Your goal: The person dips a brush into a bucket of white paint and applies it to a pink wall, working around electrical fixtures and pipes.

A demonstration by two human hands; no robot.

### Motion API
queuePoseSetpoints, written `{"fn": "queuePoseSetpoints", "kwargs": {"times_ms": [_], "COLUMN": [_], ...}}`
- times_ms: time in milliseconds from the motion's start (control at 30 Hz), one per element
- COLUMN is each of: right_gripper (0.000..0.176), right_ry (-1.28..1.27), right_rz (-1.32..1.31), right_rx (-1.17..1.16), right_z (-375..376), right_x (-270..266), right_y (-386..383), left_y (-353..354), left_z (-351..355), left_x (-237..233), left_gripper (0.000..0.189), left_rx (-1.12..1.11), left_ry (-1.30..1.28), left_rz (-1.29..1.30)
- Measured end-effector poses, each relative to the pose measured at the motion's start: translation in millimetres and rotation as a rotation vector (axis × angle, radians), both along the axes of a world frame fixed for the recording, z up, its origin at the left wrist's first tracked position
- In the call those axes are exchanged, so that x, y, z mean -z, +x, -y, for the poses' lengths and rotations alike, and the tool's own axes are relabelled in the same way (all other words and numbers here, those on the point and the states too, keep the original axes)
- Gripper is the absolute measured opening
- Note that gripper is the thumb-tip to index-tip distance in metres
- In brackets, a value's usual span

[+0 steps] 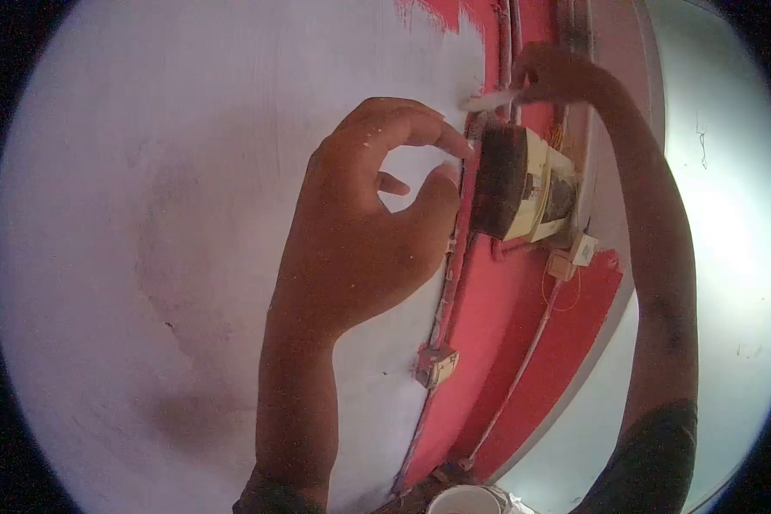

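Observation:
My left hand (377, 197) is raised in front of the wall, its forefinger and thumb curved round into a ring. Their tips meet the edge of a thin red conduit (456, 265) that runs along the wall, and they appear to pinch it. At the upper right, my right hand (557, 73) is closed round a pale, slim tool that looks like a paintbrush (490, 101). Its whitish end points left, against the wall by the conduit, just above a black and cream electrical box (522, 184). The bristles are blurred.
White-coated wall (206, 171) spreads on the left, bordering red wall (497, 317). Along the conduit sits a small switch box (438, 367); another small fitting (582, 249) has a loose wire. A white bucket (464, 500) stands at the bottom. Several pipes run up the top right.

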State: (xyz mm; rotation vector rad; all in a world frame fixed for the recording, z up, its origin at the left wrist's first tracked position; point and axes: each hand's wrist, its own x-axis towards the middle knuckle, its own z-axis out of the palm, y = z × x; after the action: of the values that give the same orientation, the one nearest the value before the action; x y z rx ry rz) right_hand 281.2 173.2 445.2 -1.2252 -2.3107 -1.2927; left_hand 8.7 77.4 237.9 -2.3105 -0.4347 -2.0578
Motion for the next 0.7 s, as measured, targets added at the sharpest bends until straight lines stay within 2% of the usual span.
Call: {"fn": "queuePoseSetpoints", "kwargs": {"times_ms": [67,167,200,300,400,500,600,667,700], "right_gripper": [0.033,0.035,0.032,0.033,0.032,0.029,0.029,0.033,0.033], "right_ry": [0.069,0.13,0.201,0.794,0.749,0.469,0.51,0.745,0.646], "right_rz": [-0.039,0.032,-0.106,-0.12,-0.13,-0.676,-0.686,-0.289,-0.293], "right_rx": [0.093,-0.181,0.063,-0.101,-0.13,-0.056,-0.147,-0.167,-0.137], "right_z": [-12.0,-36.1,16.1,-54.2,-57.5,32.3,-14.5,-85.2,-84.3], "right_x": [-27.8,-63.9,-43.8,-89.6,-95.3,-39.8,-65.5,-69.7,-61.7], "right_y": [-1.9,9.1,-29.7,1.3,4.7,-40.3,-3.9,30.2,24.1], "left_y": [-0.3,2.5,2.5,4.3,6.4,8.2,14.4,21.1,23.6], "left_z": [-1.9,-1.3,-1.9,-4.1,-9.1,-13.2,-16.0,-19.7,-20.9], "left_x": [1.8,4.9,5.2,5.7,8.3,12.1,12.8,14.1,15.0], "left_gripper": [0.018,0.018,0.018,0.017,0.017,0.018,0.018,0.018,0.018], "left_rx": [0.011,0.01,0.003,-0.028,-0.05,-0.043,-0.019,0.005,0.015], "left_ry": [-0.006,-0.007,-0.022,-0.055,-0.066,-0.074,-0.085,-0.067,-0.057], "left_rz": [-0.02,-0.055,-0.068,-0.074,-0.063,-0.085,-0.085,-0.073,-0.066]}}
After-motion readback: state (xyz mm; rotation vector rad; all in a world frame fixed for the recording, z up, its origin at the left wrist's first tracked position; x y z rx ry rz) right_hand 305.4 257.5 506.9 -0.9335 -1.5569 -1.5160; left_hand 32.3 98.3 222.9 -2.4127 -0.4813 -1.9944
